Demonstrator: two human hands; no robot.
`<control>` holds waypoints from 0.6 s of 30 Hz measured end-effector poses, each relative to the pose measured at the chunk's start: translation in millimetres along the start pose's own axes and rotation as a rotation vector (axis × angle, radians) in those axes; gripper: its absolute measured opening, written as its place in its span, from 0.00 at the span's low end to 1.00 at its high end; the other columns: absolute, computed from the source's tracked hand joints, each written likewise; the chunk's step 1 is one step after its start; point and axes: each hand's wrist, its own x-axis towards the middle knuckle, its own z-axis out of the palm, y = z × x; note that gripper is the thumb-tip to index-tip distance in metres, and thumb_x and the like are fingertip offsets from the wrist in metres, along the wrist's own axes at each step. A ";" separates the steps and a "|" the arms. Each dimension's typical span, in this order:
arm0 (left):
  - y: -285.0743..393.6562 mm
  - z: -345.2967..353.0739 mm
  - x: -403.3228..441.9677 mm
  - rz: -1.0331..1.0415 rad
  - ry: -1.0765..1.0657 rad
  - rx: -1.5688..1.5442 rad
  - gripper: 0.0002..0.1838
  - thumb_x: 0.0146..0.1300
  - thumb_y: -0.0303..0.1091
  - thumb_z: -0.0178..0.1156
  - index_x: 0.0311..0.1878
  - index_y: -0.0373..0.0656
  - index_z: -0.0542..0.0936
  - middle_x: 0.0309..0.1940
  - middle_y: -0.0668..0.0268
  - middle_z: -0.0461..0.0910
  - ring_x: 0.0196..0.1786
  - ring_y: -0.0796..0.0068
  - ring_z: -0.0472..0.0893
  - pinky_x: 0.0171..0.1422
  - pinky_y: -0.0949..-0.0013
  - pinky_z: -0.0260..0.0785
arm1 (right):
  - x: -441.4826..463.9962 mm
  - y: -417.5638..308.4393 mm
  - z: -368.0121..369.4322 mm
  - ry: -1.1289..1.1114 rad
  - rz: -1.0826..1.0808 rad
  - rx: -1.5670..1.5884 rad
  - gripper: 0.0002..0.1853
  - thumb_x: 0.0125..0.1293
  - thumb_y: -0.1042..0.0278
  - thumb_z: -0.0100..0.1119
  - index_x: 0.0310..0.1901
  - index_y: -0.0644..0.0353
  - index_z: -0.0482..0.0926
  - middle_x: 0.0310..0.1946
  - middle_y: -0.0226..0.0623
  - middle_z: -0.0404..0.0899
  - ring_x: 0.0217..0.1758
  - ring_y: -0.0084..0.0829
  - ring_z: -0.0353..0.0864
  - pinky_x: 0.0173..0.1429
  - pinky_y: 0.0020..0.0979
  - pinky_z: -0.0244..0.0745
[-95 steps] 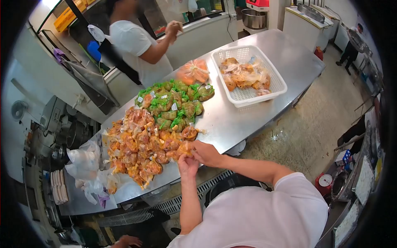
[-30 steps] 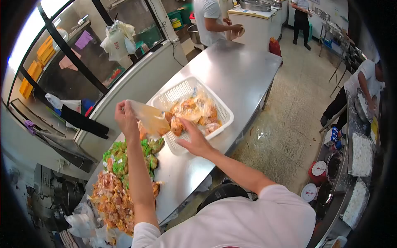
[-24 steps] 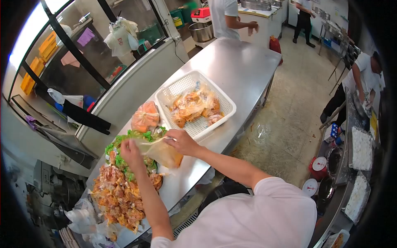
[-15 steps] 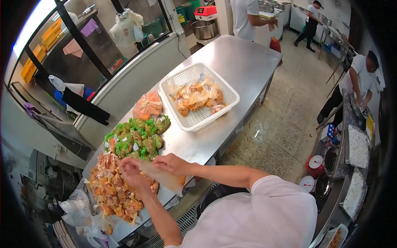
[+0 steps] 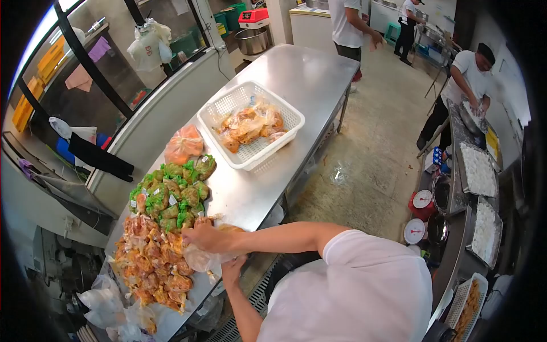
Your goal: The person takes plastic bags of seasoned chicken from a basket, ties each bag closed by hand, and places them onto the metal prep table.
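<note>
My right hand [image 5: 206, 235] is closed on a clear plastic bag [image 5: 200, 259] at the near edge of the steel table, beside a heap of orange bagged meat [image 5: 151, 259]. Lower down, my left hand [image 5: 232, 271] is by the bag's lower side; its fingers are mostly hidden behind the bag and my right forearm. Green-tied bags [image 5: 174, 196] lie just beyond the orange heap. A larger bag of orange contents [image 5: 184, 145] rests behind them. The white perforated basket [image 5: 249, 165] holds more bagged orange meat [image 5: 248, 125].
The steel table [image 5: 296, 68] runs toward the back. Crumpled plastic bags [image 5: 105, 302] lie at its near left end. A person [image 5: 467, 74] works at the right counter; two others stand farther back. Scales [image 5: 415, 231] and white-filled trays [image 5: 478, 169] are at the right.
Both hands and the bag have come from over the basket to the table's near edge by the orange heap. My right hand has crossed above my left. The person at the back has moved right.
</note>
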 end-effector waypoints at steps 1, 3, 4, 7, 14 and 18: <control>1.3 2.4 -0.6 0.011 0.036 0.000 0.34 0.67 0.54 0.54 0.69 0.39 0.66 0.64 0.57 0.71 0.69 0.61 0.66 0.71 0.63 0.57 | -0.7 -2.8 3.3 -0.041 -0.031 0.012 0.07 0.68 0.68 0.55 0.36 0.62 0.70 0.20 0.49 0.71 0.24 0.49 0.74 0.31 0.41 0.66; -0.9 3.8 4.7 -0.019 0.094 0.014 0.34 0.69 0.52 0.53 0.70 0.39 0.63 0.65 0.58 0.70 0.69 0.61 0.67 0.71 0.62 0.58 | 1.8 -19.2 4.3 -0.094 -0.079 0.012 0.08 0.68 0.68 0.54 0.36 0.63 0.69 0.20 0.47 0.71 0.24 0.46 0.74 0.32 0.40 0.67; -6.1 2.0 12.7 -0.060 0.116 0.028 0.34 0.70 0.50 0.52 0.71 0.39 0.62 0.65 0.58 0.70 0.67 0.60 0.68 0.71 0.61 0.59 | 4.4 -28.3 2.1 -0.120 -0.103 0.010 0.08 0.68 0.69 0.54 0.36 0.63 0.69 0.20 0.46 0.71 0.24 0.45 0.75 0.32 0.39 0.67; -4.6 4.4 34.9 -0.180 0.226 -0.124 0.31 0.71 0.46 0.51 0.71 0.37 0.61 0.63 0.58 0.70 0.63 0.60 0.71 0.68 0.59 0.64 | 17.6 -34.1 -2.3 -0.046 -0.094 0.175 0.10 0.68 0.66 0.56 0.41 0.65 0.71 0.24 0.43 0.74 0.29 0.41 0.77 0.35 0.37 0.70; 26.1 -19.6 34.8 -0.015 0.315 -0.758 0.18 0.69 0.35 0.53 0.56 0.34 0.74 0.49 0.60 0.78 0.50 0.68 0.79 0.54 0.63 0.73 | -28.2 27.4 -35.3 -0.271 -0.271 -0.058 0.14 0.65 0.62 0.59 0.45 0.62 0.74 0.33 0.47 0.79 0.37 0.45 0.79 0.43 0.42 0.72; 61.2 -13.0 33.3 -0.014 0.287 -0.537 0.16 0.64 0.28 0.53 0.53 0.32 0.73 0.38 0.63 0.80 0.38 0.73 0.79 0.39 0.70 0.73 | -30.0 53.4 -36.3 -0.182 -0.019 -0.017 0.10 0.62 0.66 0.57 0.40 0.64 0.75 0.32 0.52 0.76 0.37 0.52 0.78 0.41 0.43 0.71</control>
